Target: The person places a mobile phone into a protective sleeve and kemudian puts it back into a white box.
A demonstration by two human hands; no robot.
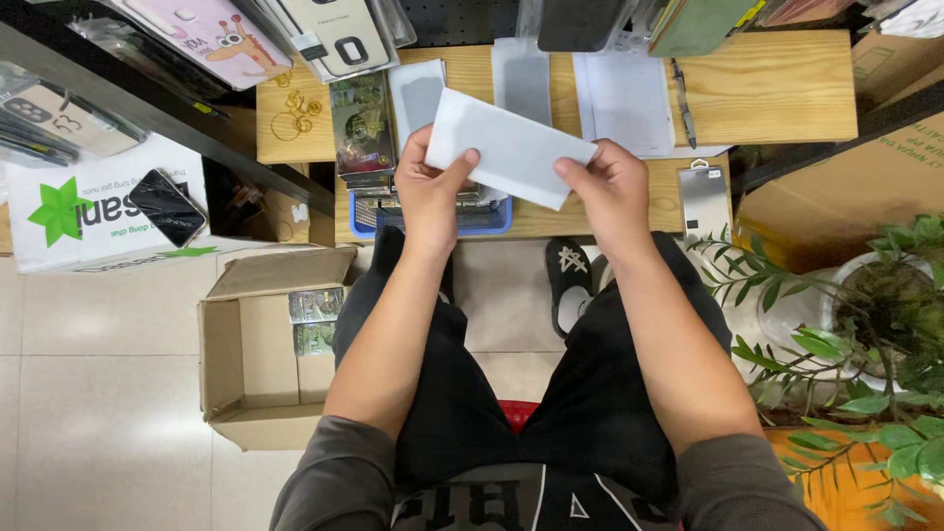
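- Holding a flat white sleeve [506,147] between both hands, the seated person keeps it raised above the wooden table [777,88], in front of the blue tray [492,221]
- The left hand [428,187] is clamped on the sleeve's left end, thumb on the near face and fingers behind it
- The right hand [610,187] pinches the lower right edge, thumb tip on the near face, the other fingers hidden behind
- The sleeve's long axis runs left to right, tilted a little so the right end sits lower; it spans the gap between the two hands, neither being clearly nearer its middle
- On the table beyond it lie more pale sleeves [526,79], a white sheet of paper [619,98] and a pen [683,103]
- An open cardboard box [265,344] stands on the floor by the left knee, and a leafy plant [865,334] stands to the right
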